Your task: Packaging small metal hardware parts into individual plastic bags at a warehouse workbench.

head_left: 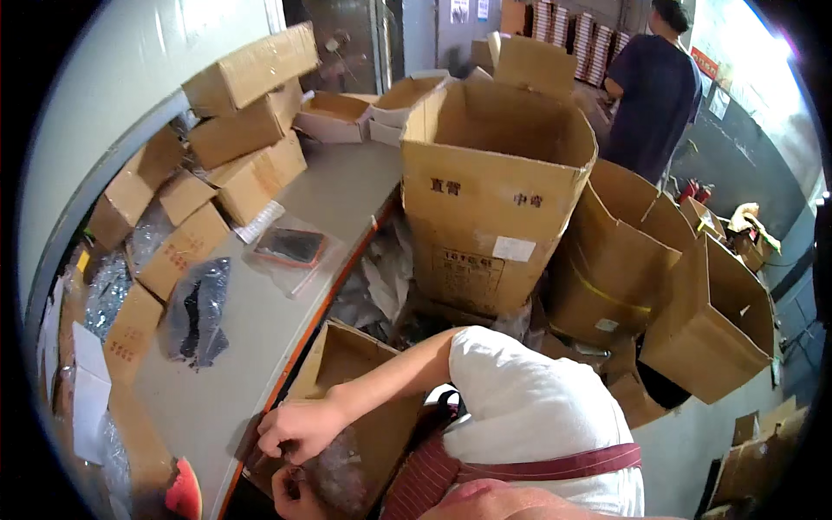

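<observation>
My right hand [301, 430] is closed, fingers curled, over the edge of the table beside an open cardboard box [351, 351]. My left hand [295, 496] sits just below it with thumb and fingers curled together. Whatever lies between the fingers of either hand is too small or hidden to make out. Crumpled clear plastic bags [340, 477] lie in the box, under and beside my hands. On the grey table [338, 178], a clear bag with dark contents [198, 308] lies farther off. Behind it rests a flat dark item with an orange edge [295, 246] in a clear bag.
Small cartons [256, 74] are piled at the table's far left. A watermelon slice [184, 490] lies near the front edge. Tall open cardboard boxes [494, 208] stand right of the table, with another carton [706, 321] farther right. A person in dark clothes [656, 100] stands behind them.
</observation>
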Available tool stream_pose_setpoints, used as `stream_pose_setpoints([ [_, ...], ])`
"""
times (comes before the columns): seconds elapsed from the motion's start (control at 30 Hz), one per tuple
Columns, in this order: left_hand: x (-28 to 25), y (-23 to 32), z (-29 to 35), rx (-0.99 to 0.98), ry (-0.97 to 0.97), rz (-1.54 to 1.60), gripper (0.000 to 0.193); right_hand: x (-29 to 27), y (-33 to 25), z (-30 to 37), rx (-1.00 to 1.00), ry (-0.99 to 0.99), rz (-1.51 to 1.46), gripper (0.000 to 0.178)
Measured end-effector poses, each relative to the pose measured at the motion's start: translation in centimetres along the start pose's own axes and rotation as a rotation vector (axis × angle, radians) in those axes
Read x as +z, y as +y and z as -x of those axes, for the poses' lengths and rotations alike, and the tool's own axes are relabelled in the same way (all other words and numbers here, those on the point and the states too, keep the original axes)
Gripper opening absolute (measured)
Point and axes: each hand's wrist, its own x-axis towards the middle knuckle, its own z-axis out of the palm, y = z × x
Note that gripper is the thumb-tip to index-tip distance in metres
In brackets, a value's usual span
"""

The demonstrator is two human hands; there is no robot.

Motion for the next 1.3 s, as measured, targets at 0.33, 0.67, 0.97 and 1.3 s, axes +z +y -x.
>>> stream_pose_setpoints([
  [0.33,0.6,2.7,-0.2,-0.161,-0.011,0.110,0.041,1.0,1.4,0.3,-0.441,0.130,0.199,0.019],
  [0.67,1.2,2.4,-0.4,-0.168,-0.021,0.179,0.044,0.9,2.7,0.5,-0.456,0.033,0.239,0.014],
  [0.97,1.5,2.2,-0.6,-0.168,-0.025,0.202,0.047,2.5,2.8,0.9,-0.467,0.103,0.338,0.019],
  [1.3,1.6,1.7,-0.4,-0.165,-0.028,0.215,0.049,2.0,1.9,0.9,-0.505,0.093,0.341,0.021],
])
